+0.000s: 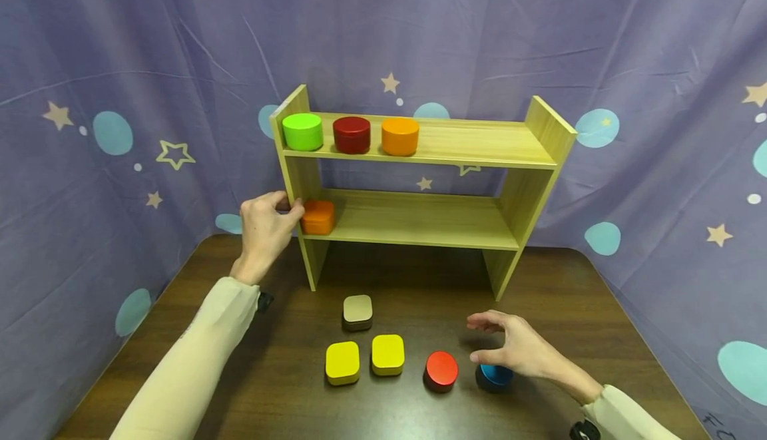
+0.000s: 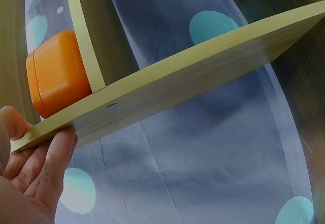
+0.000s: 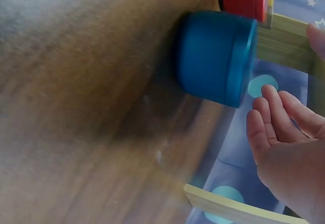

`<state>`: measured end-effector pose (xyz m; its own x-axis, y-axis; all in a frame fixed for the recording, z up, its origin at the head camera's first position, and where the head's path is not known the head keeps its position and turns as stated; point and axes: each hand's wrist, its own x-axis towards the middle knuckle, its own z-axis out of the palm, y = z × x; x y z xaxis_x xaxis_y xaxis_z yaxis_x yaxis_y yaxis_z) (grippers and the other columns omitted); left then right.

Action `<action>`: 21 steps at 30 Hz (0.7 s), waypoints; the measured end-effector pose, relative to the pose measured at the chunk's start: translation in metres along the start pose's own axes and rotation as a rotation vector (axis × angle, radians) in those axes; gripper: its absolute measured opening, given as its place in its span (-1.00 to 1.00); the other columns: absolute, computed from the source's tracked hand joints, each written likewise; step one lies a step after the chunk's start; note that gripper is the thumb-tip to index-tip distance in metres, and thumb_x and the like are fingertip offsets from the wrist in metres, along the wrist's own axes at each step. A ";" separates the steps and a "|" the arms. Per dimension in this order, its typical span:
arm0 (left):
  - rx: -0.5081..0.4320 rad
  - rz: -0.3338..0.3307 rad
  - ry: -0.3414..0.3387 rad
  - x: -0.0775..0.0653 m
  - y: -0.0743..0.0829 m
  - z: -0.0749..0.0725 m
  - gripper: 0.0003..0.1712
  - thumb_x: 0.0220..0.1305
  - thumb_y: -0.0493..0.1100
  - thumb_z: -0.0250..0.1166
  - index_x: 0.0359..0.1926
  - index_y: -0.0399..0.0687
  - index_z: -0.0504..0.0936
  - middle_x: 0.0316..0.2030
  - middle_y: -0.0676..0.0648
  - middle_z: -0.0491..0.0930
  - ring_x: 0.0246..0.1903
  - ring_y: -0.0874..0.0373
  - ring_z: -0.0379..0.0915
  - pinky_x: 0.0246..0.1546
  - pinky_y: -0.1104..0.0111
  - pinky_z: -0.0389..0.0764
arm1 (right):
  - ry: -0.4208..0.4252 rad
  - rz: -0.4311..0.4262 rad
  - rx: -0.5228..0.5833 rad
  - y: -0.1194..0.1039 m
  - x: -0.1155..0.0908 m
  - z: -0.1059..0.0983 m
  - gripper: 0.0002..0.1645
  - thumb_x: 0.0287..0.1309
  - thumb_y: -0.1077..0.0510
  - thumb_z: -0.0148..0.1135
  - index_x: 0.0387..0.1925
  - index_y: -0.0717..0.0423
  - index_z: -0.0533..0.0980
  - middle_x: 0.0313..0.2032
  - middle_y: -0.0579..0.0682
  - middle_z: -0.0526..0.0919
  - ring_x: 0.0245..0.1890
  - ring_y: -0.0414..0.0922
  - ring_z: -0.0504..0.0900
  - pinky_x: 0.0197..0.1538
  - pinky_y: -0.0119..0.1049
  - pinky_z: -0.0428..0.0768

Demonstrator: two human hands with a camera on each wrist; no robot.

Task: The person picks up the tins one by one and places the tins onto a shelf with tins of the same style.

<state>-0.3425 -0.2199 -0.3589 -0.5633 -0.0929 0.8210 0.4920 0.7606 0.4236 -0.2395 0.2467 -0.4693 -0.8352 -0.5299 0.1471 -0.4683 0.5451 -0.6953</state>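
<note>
At the left end of a two-tier wooden shelf [image 1: 419,219], my left hand [image 1: 267,230] pinches the side panel [image 2: 167,82], thumb on the inner side and fingers on the outer. Right beside the thumb, an orange square tin [image 1: 318,218] sits on the lower tier. My right hand [image 1: 520,347] hovers over a blue round tin [image 1: 494,378], fingers spread from the thumb and holding nothing. In the right wrist view a gap shows between the fingers and the blue tin [image 3: 216,56]. A red round tin [image 1: 441,371] stands just left of it on the table.
Green [image 1: 303,132], dark red [image 1: 352,135] and orange [image 1: 400,136] round tins line the upper tier's left half. Two yellow square tins [image 1: 343,363] and a beige square tin [image 1: 357,312] stand on the brown table [image 1: 269,387]. A purple curtain [image 1: 180,60] hangs behind.
</note>
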 end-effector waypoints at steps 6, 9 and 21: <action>0.005 0.011 0.009 0.000 0.000 0.001 -0.83 0.19 -0.31 0.43 -0.49 -0.34 0.80 -0.53 -0.29 0.81 -0.56 -0.20 0.74 -0.39 0.76 0.26 | -0.030 0.017 0.037 0.005 -0.005 0.004 -0.25 0.24 -0.03 0.60 0.30 0.31 0.58 0.16 0.18 0.80 0.15 0.18 0.75 0.22 -0.15 0.72; 0.004 0.010 0.011 0.000 0.000 0.000 -0.83 0.19 -0.31 0.43 -0.49 -0.35 0.81 -0.53 -0.30 0.80 -0.57 -0.19 0.73 -0.39 0.77 0.25 | -0.044 0.023 0.050 0.007 -0.006 0.005 -0.23 0.23 -0.03 0.61 0.31 0.33 0.57 0.17 0.20 0.79 0.15 0.18 0.76 0.22 -0.15 0.72; 0.013 0.005 0.002 0.000 0.001 0.000 -0.82 0.20 -0.30 0.42 -0.49 -0.34 0.80 -0.52 -0.30 0.81 -0.57 -0.18 0.73 -0.42 0.64 0.35 | -0.075 0.060 0.068 0.014 -0.013 0.011 -0.21 0.16 0.01 0.64 0.29 0.36 0.57 0.15 0.20 0.80 0.13 0.09 0.80 0.18 -0.38 0.68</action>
<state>-0.3418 -0.2190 -0.3583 -0.5593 -0.0901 0.8240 0.4860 0.7696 0.4141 -0.2324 0.2542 -0.4885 -0.8362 -0.5459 0.0529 -0.3953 0.5330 -0.7481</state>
